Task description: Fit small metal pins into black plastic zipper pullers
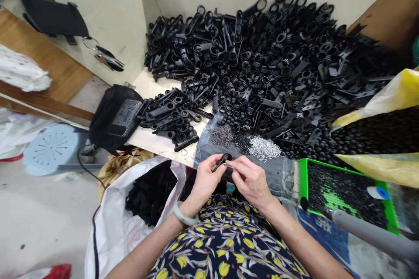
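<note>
My left hand (208, 176) is closed on a black plastic part with a ring end (225, 157), held up above my lap at the table's front edge. The fingers of my right hand (249, 177) pinch together right beside that ring; a small thin piece seems to be between them, too small to name. Just beyond my hands lie a heap of small white pins (264, 147) and a heap of small brownish metal pieces (221, 135). Between these heaps are tiny black pieces (241, 141).
A large pile of black plastic parts (248, 52) covers the table's back. Longer black pieces (170, 111) lie left, near a black pouch (114, 115). A green tray (303, 178) and yellow bag (393, 96) are right. An open white sack (111, 209) stands lower left.
</note>
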`<action>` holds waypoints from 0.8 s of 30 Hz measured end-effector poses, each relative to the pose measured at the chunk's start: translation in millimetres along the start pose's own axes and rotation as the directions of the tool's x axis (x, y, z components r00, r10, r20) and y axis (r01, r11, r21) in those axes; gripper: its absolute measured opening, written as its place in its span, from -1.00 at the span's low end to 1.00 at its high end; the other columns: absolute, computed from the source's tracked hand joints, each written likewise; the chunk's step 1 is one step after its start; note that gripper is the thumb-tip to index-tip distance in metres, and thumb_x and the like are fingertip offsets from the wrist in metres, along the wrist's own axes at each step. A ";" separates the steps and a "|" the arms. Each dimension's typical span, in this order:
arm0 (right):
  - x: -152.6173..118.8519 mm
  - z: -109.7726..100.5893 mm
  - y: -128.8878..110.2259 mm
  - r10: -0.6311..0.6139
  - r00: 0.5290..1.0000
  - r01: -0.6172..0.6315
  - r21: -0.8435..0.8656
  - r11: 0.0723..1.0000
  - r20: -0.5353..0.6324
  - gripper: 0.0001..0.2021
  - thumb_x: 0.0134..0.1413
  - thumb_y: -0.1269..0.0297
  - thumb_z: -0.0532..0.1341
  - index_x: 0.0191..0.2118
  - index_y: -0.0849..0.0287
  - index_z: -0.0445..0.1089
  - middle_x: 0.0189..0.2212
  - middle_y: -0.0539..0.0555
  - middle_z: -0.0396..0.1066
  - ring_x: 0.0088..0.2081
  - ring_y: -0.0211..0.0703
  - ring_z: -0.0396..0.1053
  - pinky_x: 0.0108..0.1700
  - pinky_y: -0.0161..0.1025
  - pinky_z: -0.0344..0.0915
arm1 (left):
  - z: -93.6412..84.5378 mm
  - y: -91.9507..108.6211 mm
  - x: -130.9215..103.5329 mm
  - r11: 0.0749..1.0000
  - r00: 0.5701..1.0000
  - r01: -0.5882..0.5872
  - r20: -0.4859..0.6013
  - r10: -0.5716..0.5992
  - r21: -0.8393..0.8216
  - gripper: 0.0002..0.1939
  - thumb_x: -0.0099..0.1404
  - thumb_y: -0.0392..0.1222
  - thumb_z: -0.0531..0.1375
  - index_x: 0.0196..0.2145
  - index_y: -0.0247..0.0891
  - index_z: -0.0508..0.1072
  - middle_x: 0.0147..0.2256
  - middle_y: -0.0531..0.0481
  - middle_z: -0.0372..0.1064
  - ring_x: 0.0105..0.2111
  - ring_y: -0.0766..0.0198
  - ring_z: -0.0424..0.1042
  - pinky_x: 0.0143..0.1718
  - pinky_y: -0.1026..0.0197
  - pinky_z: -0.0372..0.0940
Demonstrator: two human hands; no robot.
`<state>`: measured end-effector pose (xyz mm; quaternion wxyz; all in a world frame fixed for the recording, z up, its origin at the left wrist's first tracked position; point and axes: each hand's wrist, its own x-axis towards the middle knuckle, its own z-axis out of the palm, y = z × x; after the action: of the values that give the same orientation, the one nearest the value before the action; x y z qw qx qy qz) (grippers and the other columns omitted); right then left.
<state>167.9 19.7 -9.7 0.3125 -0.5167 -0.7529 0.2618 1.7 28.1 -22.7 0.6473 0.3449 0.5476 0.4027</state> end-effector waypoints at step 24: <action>-11.7 -21.3 3.2 -0.015 0.990 0.056 -0.284 0.957 0.143 -0.61 0.48 0.40 -0.01 0.29 0.15 0.33 -0.27 0.08 0.47 -0.26 -0.20 0.46 -0.22 -0.32 0.35 | -1.4 5.1 2.9 0.993 0.999 0.048 -0.011 -0.049 -0.111 -0.52 0.16 -0.08 0.43 -0.01 -0.35 0.56 -0.10 -0.19 0.57 -0.56 0.49 0.21 -0.61 0.39 0.11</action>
<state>188.8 11.2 -0.1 0.1852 -0.5234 -0.8121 0.1795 -0.2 32.9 -19.6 0.6713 0.2924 0.5370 0.4188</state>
